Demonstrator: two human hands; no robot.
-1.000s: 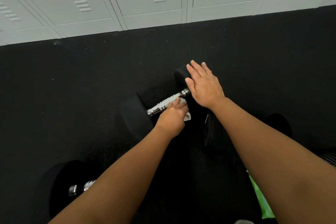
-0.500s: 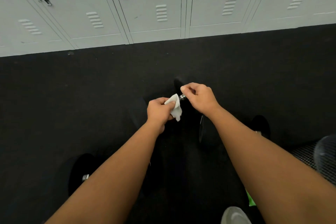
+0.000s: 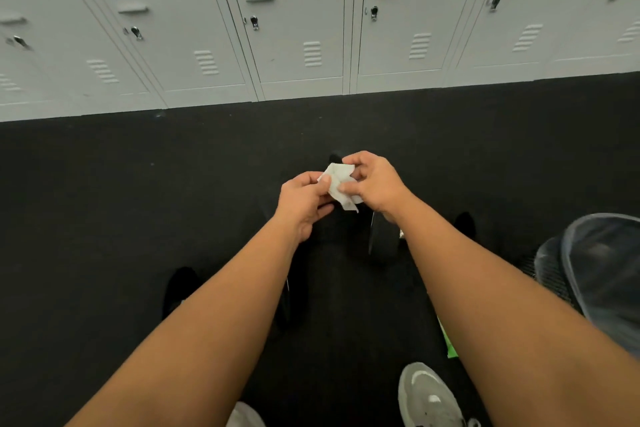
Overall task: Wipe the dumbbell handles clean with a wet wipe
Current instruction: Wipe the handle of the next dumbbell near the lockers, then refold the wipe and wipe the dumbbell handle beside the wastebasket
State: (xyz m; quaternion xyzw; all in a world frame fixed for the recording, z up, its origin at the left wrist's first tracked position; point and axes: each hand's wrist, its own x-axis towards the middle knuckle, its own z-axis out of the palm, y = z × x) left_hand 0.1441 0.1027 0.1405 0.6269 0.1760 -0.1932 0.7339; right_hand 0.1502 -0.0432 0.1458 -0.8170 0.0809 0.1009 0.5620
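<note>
Left hand: the left hand (image 3: pixel 304 199) is pinching the left edge of a crumpled white wet wipe (image 3: pixel 341 185) between its thumb and curled fingers.
Right hand: the right hand (image 3: pixel 375 184) is gripping the wipe's right side, with its fingers curled round it.
Wet wipe: it is being held up between both hands, above the dark dumbbells on the floor.
Dumbbells: one black rubber-headed dumbbell (image 3: pixel 382 243) is lying on the floor beneath the right wrist, with a glint of chrome showing beside the head. A second black dumbbell (image 3: pixel 181 288) is lying left of the left forearm. The handles are mostly hidden by the arms or lost in the dark.
Floor: the black rubber floor (image 3: pixel 104 201) is carrying the dumbbells.
Lockers: a row of pale grey metal lockers (image 3: pixel 298 28) is standing along the floor's far edge.
Shoe: a grey sneaker (image 3: pixel 429 395) is standing at the bottom, just beside the right forearm.
Packet: a bright green packet (image 3: pixel 450 345) is peeking out beside the right forearm.
</note>
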